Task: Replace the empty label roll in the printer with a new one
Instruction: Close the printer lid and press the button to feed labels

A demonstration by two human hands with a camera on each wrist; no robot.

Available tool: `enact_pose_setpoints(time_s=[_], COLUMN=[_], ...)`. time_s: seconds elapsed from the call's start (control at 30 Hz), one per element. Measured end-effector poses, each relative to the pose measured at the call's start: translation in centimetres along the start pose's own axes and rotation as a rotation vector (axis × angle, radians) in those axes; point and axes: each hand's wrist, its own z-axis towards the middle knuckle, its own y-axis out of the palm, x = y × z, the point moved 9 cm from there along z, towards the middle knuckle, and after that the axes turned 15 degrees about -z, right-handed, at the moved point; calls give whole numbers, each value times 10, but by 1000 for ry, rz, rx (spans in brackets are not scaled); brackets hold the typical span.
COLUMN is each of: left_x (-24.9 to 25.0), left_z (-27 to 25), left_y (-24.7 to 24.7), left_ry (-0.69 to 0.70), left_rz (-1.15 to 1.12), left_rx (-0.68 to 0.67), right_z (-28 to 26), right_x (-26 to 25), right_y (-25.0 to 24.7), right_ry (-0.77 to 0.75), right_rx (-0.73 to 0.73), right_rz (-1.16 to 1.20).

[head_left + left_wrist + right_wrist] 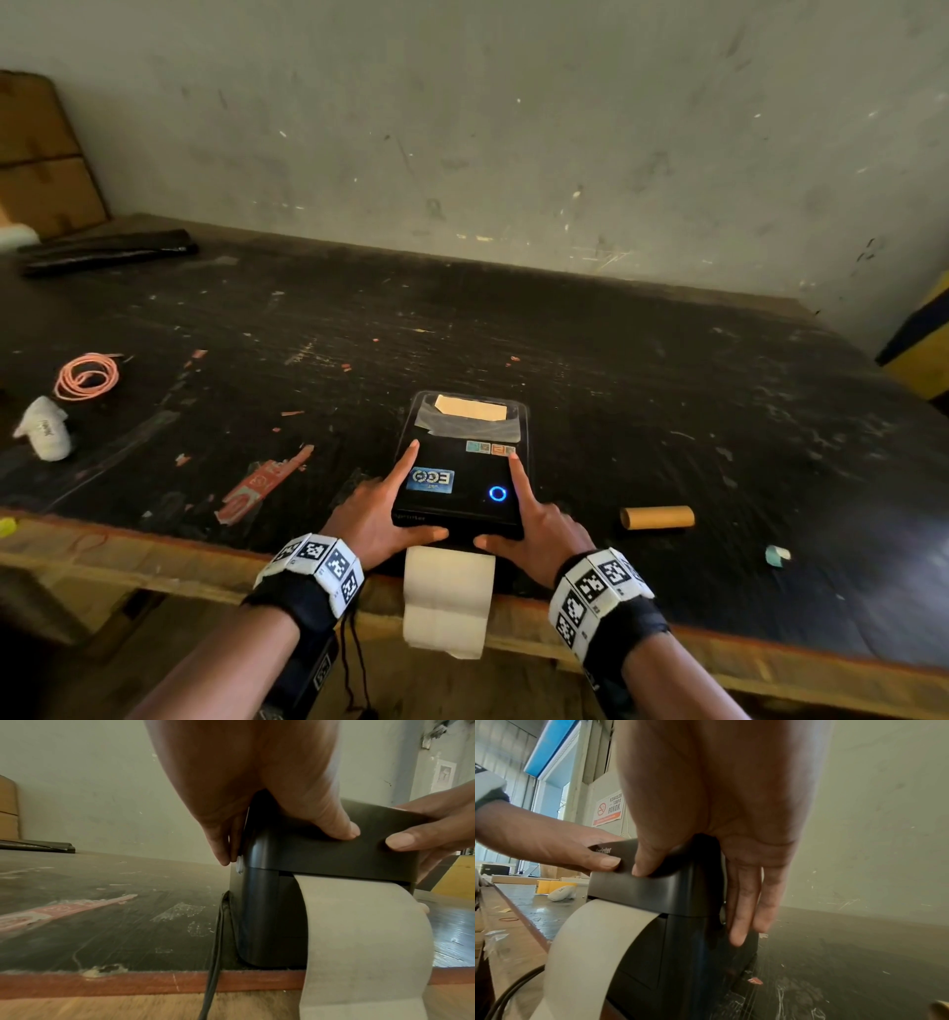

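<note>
Black plastic label printer point(460, 475) gripped by both hands at the near edge of the counter point(642, 390).
Smooth, round-cornered casing with a lit blue ring and a clear window at the far end of its lid, through which the pale label roll point(470, 408) shows; a matte white label strip point(447, 598) leaves the front slot and hangs over the counter's reddish-brown edge. Left hand point(377, 516) and right hand point(539, 534) clamp opposite sides of the lid, thumbs on its front face, index fingers straight along the top, remaining fingers down the sides. Bare brown cardboard core point(657, 517) lies on its side just right of the printer. Counter surface dark, scratched, littered with torn red scraps; a coiled pink cord point(86, 376) and a white object point(45, 429) sit well left. A black cable point(214, 963) drops over the edge beside the printer.
</note>
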Motion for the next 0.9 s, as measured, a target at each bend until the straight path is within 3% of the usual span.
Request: enact_pose_setpoints(time_s=[0.9], left_x=[-5], left_z=[2], left_y=[0], left_ry=[-16], left_rz=[7], left_rx=[0], right_z=[2], right_x=[2], right_y=[2], right_ry=[-7], right_rx=[-5], right_rz=[10])
